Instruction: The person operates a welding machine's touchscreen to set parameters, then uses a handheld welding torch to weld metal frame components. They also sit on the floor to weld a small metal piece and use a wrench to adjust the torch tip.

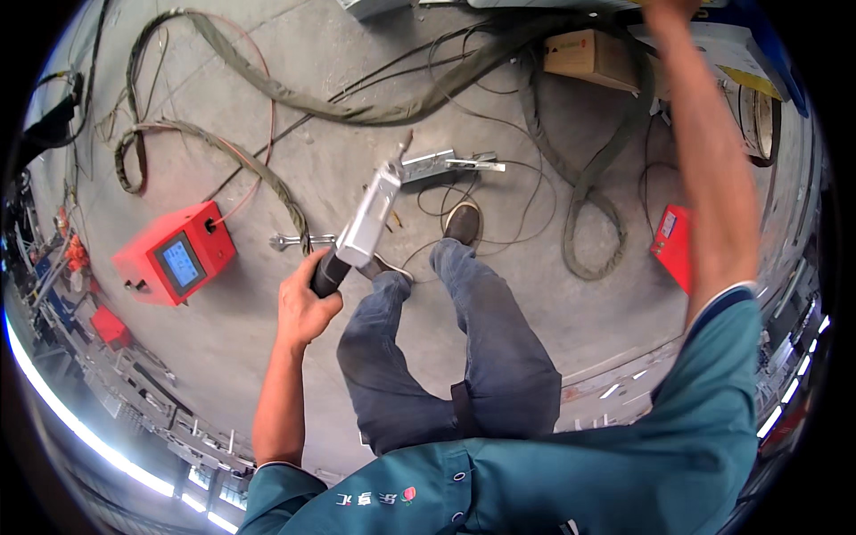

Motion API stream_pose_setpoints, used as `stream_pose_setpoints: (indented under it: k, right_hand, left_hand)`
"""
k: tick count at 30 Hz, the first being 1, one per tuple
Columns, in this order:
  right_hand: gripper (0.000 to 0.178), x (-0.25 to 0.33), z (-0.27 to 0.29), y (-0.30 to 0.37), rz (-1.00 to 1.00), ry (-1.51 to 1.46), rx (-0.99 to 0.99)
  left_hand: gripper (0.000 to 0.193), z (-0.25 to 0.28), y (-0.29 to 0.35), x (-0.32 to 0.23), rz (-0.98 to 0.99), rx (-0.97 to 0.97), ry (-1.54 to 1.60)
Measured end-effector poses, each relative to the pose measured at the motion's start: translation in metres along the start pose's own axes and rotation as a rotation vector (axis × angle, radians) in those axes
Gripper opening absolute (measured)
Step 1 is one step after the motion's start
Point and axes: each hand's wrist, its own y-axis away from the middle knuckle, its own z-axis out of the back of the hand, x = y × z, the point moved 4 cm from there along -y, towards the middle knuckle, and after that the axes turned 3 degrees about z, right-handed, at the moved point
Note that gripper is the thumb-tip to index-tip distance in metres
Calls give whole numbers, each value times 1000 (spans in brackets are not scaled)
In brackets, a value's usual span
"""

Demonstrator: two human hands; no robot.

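Note:
My left hand [306, 301] is wrapped round the black handle of a silver, gun-shaped tool [370, 218], which looks like a handheld welding gun. Its narrow brownish tip slants up and away to the right, above the floor. A cloth-covered hose [283, 192] runs down to just beside this hand; where it joins the tool is hidden. My right arm stretches far forward, and my right hand [670, 9] is at the upper edge, near a blue and white thing [718, 40]. The picture cuts off its fingers, so what it touches does not show.
A red box with a lit screen [183, 259] stands at the left, near a wrench [301, 242]. Metal pieces [437, 166] lie ahead of my shoes [463, 223]. Thick hose [392, 111] and thin cables loop over the floor. A cardboard box [588, 58] and another red box [673, 245] are at right.

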Motion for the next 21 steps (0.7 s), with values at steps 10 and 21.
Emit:
stream_pose_setpoints:
  k: [10, 21]
  right_hand:
    - [68, 465, 378, 427, -936, -1664, 2037]
    - [52, 497, 361, 525, -506, -1442, 2275]
  left_hand:
    - [60, 1, -36, 118, 1, 49, 172]
    - [64, -67, -123, 194, -1, 300, 132]
